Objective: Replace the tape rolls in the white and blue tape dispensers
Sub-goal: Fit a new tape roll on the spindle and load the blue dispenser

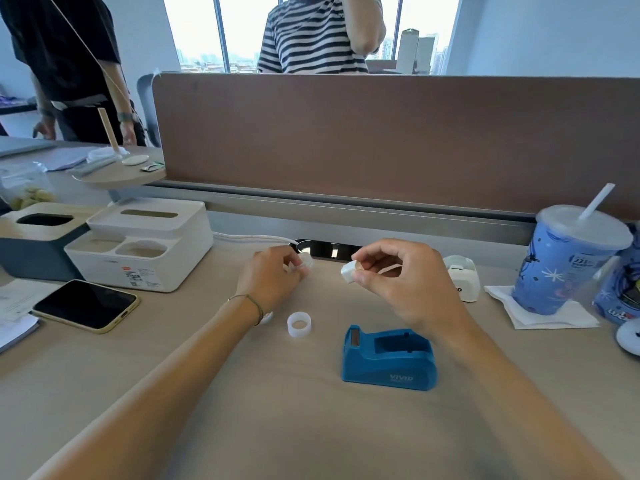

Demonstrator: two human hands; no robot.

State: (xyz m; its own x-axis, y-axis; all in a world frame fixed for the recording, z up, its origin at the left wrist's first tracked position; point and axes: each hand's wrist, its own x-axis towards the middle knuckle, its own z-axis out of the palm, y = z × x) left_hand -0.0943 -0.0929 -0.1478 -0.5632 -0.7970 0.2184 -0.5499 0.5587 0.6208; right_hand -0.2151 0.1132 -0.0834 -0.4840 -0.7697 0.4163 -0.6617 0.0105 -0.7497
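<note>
The blue tape dispenser (388,358) stands on the desk in front of me, its roll bay open with no roll in it. A white tape dispenser (462,277) sits behind my right hand, partly hidden. A bare white tape core ring (299,324) lies on the desk between my arms. My left hand (273,275) pinches a small clear-white piece, likely a tape roll or hub, mostly hidden by the fingers. A small white block-shaped part (349,271) is held in the fingertips of my right hand (398,282), above the blue dispenser.
A white organiser box (145,244) and a grey box (34,240) stand at the left, with a phone (86,304) in front. A blue cup with a straw (568,261) on a napkin is at the right. A brown partition (381,140) closes the back; two people stand beyond.
</note>
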